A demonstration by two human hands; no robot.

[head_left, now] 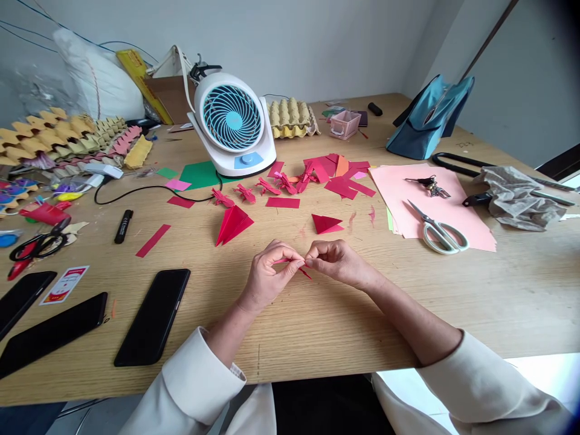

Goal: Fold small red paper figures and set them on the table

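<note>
Paper (306,273) sits pinched in my left hand (272,270); my right hand (339,261), fingertips closed, nips it above the bench (308,338).

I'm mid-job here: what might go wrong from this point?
1. The red paper pinched between the left hand and right hand looks small and thin, so it could tear or crease wrongly.
2. The fan faces loose bits such as the red strip; I can't tell if it's running, but a draft might scatter them.
3. A folded red piece lies just beyond the hands and might get knocked or crushed.
</note>
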